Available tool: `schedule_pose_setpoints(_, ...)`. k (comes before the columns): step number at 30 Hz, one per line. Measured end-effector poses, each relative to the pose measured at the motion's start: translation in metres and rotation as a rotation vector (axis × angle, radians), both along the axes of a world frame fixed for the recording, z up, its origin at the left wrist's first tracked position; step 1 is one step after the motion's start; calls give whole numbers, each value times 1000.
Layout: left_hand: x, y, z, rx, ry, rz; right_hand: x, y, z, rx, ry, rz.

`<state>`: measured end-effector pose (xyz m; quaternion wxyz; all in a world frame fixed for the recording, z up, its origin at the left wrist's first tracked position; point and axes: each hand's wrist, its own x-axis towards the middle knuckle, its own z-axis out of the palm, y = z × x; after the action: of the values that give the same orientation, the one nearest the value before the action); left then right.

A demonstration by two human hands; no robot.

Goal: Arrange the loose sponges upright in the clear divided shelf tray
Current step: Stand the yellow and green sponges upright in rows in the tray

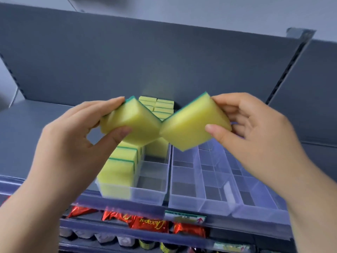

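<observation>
- The grey metal shelf (45, 125) carries the clear plastic divided tray (151, 194) at its front edge, with more empty clear trays (209, 179) just beside it on the right. A hard push while seating a sponge could slide the tray toward the shelf lip, since nothing visible pins it.
- The tray's left lane holds a row of yellow foam sponges with green scouring backs (120, 167), standing upright and packed close. Its right lane is mostly bare, with one sponge (157, 148) at the back. A new sponge wedged into the full lane could tip its neighbours or lift them out.
- The left hand (73, 143) holds a yellow-and-green sponge (135, 123) above the tray, thumb on the yellow face and fingers (111, 103) pinching the far side.
- The right hand (255, 134) pinches a second matching sponge (193, 125) the same way, thumb in front and fingers (231, 106) curled behind.
- The two sponges touch at their inner corners, both tilted. Lowered together, they could catch on each other or on a divider wall and land slanted rather than upright.
- The foam dents under each thumb, so a tight squeeze may make a sponge spring sideways on release.
- The frame is blurred, so exact clearance over the tray is hard to judge.
</observation>
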<state>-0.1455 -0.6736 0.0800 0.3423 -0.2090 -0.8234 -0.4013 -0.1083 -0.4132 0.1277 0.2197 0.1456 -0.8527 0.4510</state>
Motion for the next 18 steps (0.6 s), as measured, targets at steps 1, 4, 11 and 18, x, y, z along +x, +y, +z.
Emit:
schedule_pose_setpoints(1, -1, -5, 0, -33, 14, 6, 1, -5, -2, 1, -7, -28)
schedule_pose_setpoints(4, -5, -18, -1, -53, 29, -2, 2, -17, -7, 6, 1, -129)
schedule_pose_setpoints(11, -10, -30, -4, -17, 71, -25, -22, -37, -12, 116, -21, -251)
schedule_pose_setpoints(18, -10, -42, -7, -17, 91, -6, -50, -57, -20, 250, -74, -186)
